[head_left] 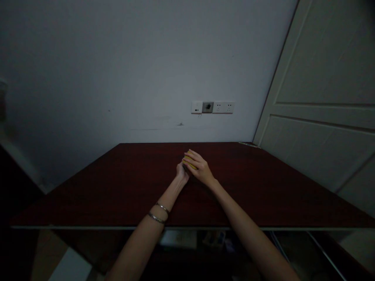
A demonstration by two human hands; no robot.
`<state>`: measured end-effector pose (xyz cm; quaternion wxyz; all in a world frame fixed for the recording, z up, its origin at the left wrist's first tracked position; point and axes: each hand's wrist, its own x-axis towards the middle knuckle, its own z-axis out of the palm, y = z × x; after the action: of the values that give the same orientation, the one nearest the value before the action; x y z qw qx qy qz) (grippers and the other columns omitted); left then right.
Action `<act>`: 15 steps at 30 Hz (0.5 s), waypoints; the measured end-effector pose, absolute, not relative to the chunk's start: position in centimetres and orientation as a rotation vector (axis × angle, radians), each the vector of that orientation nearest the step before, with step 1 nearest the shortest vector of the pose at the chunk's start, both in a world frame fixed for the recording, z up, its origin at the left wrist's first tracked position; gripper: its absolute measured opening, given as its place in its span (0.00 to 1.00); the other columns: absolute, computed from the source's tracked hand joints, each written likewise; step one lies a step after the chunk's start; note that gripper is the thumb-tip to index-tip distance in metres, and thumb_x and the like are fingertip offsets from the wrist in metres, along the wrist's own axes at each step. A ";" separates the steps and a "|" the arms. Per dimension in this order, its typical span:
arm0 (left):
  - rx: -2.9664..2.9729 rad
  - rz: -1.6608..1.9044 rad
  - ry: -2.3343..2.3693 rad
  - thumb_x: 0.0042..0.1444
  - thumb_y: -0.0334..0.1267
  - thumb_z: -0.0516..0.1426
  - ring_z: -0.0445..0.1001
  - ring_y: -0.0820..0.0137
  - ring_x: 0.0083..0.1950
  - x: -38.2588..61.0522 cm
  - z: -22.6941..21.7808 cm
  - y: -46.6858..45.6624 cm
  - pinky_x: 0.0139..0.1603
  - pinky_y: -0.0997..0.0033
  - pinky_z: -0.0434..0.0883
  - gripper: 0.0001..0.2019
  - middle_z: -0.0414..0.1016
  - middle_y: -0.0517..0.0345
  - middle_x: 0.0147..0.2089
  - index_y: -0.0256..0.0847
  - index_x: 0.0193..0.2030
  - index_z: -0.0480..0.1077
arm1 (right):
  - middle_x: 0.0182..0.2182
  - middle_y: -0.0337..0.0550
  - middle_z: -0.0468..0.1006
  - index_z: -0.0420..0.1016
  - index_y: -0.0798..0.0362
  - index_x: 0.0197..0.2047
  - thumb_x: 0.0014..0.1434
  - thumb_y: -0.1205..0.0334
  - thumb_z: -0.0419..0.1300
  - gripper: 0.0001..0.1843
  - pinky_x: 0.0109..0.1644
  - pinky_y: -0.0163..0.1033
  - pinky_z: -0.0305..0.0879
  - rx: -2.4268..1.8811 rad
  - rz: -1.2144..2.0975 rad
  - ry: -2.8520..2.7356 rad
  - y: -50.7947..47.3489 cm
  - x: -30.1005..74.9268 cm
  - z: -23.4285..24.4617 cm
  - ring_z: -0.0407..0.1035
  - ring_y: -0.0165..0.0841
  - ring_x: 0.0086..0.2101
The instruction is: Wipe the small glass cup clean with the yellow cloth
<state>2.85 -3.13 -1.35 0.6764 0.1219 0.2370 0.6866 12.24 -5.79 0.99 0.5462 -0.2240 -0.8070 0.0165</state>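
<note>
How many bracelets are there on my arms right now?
2, both on the left forearm: one bracelet nearer the left hand, the second bracelet just behind it. The right forearm shows none.

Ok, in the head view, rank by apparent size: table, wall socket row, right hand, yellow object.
1. Table
2. Right hand and wall socket row: too alike to rank
3. Yellow object, judged by its visible part; it's partly hidden

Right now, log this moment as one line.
right hand: gripping yellow object | left hand: against it, grip partly hidden | place: over dark red tabletop
</note>
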 end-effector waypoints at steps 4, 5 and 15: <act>0.248 1.561 0.565 0.57 0.33 0.46 0.70 0.76 0.24 2.9 -1.3 -3.2 0.26 0.78 0.68 0.13 0.70 0.55 0.24 0.34 0.26 0.68 | 0.50 0.42 0.70 0.73 0.45 0.47 0.56 0.63 0.55 0.15 0.58 0.51 0.57 -0.606 -0.025 -1.841 -5.1 12.1 0.6 0.58 0.37 0.55; 0.244 1.565 0.572 0.58 0.34 0.46 0.69 0.76 0.23 2.9 -1.3 -3.2 0.26 0.78 0.68 0.14 0.70 0.55 0.24 0.34 0.26 0.67 | 0.50 0.43 0.71 0.73 0.45 0.46 0.56 0.63 0.55 0.14 0.58 0.51 0.57 -0.623 -0.034 -1.810 -4.9 12.0 0.5 0.59 0.38 0.55; 0.215 1.643 0.528 0.58 0.33 0.46 0.70 0.77 0.26 2.8 -1.3 -3.1 0.28 0.81 0.67 0.14 0.70 0.55 0.26 0.34 0.27 0.69 | 0.50 0.41 0.70 0.73 0.44 0.46 0.56 0.64 0.55 0.14 0.57 0.51 0.58 -0.533 -0.057 -1.959 -5.6 11.8 0.6 0.57 0.37 0.56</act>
<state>2.77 -3.09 -1.28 0.6453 0.0943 0.2320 0.7217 11.81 -5.58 0.64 0.5270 -0.2231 -0.8197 -0.0240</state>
